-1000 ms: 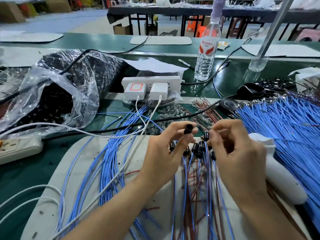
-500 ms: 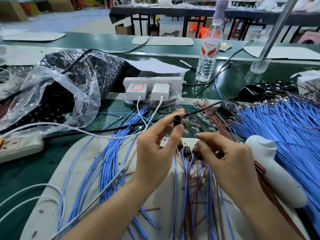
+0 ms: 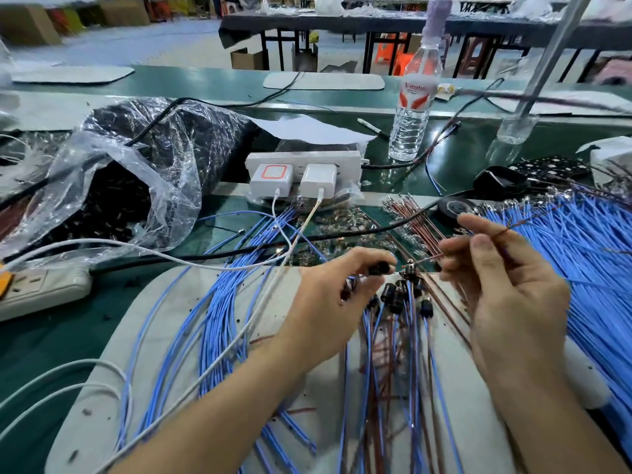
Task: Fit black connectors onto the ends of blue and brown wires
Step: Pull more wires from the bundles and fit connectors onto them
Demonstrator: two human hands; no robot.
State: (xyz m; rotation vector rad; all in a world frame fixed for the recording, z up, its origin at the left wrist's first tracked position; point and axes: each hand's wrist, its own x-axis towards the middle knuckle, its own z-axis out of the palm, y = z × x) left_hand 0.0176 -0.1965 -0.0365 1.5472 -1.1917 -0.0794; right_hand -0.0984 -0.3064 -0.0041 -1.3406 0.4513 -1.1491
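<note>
My left hand pinches a black connector between thumb and forefinger, with more black connectors tucked in its palm. My right hand pinches a thin brown wire; the wire's metal tip points left, just short of the connector. Below the hands, several blue and brown wires with black connectors fitted lie on a pale work mat. A loose bundle of blue wires lies on the mat's left half.
A big fan of blue wires fills the right. Brown wires and metal terminals lie behind the hands. A plastic bag of black connectors sits left, a power strip with chargers centre, a water bottle behind, a white tool right.
My right hand has lifted off the fitted wires and now holds a single brown wire up. My left hand has dropped lower with the connector, level with the wire's tip.
</note>
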